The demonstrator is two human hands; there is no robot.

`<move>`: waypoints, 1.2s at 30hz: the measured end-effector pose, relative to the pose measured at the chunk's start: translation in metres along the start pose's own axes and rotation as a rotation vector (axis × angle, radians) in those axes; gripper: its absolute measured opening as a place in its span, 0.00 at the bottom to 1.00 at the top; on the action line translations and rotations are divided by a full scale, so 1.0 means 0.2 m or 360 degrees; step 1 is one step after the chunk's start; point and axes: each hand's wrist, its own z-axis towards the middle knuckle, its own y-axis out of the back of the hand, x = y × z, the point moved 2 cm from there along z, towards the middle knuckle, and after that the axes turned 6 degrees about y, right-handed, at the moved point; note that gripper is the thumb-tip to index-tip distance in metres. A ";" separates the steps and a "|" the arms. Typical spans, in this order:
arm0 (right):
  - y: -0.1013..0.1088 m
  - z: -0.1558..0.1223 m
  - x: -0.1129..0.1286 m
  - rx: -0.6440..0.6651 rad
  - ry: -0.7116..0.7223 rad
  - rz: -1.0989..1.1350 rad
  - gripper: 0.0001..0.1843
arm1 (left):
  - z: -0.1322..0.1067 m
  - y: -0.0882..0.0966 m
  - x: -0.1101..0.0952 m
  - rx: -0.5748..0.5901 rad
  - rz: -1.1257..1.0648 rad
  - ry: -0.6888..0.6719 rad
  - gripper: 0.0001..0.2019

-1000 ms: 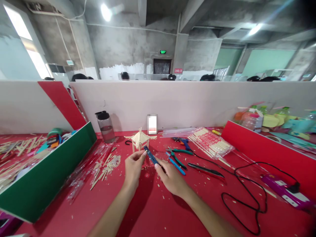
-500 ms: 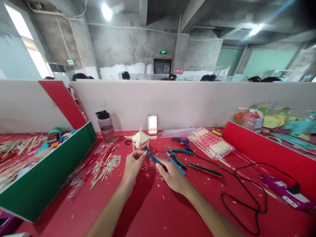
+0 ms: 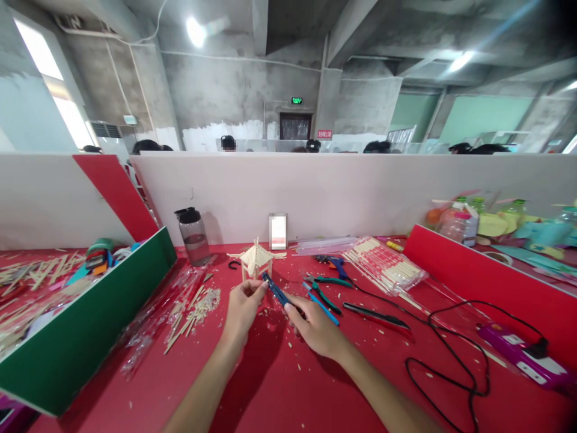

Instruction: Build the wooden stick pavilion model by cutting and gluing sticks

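Observation:
My right hand is closed around a narrow dark blue hand tool, its exact kind unclear, whose tip points up and left. Thumb and fingertips of my left hand are pinched together right at that tip. What they grip, if anything, is too small to make out. Just behind the fingertips stands a little pavilion model built of pale wooden sticks, with a peaked roof on thin posts. My left fingers partly cover its lower front.
Green-handled pliers, a blue pen-like tool, a black-and-red tool and a glue gun lie to the right. A bottle, cut sticks and a green divider are left. A cable runs to a purple power strip.
The view has tilted slightly upward, so the scene sits a little lower. Both hands keep nearly the same pose, with the dark blue tool still at the left fingertips.

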 end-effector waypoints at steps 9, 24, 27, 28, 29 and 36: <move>-0.01 0.00 -0.01 -0.0008 0.0079 -0.0058 0.21 | 0.00 0.00 0.01 -0.0016 0.0018 0.0014 0.21; -0.02 0.00 0.01 -0.0043 0.0063 -0.0133 0.21 | -0.03 -0.02 0.01 -0.0064 -0.0068 -0.0044 0.22; -0.02 -0.01 0.02 -0.0046 0.0024 -0.0146 0.23 | -0.04 -0.03 0.01 -0.0063 -0.0097 -0.0038 0.22; -0.03 -0.01 0.02 -0.0052 0.0013 -0.0148 0.23 | -0.04 -0.03 0.01 -0.0063 -0.0105 -0.0037 0.22; -0.03 -0.01 0.02 -0.0062 0.0007 -0.0148 0.23 | -0.04 -0.04 0.01 -0.0064 -0.0114 -0.0038 0.22; -0.07 -0.02 -0.04 -0.0086 -0.0029 -0.0189 0.24 | -0.05 -0.04 0.01 -0.0091 -0.0193 -0.0037 0.20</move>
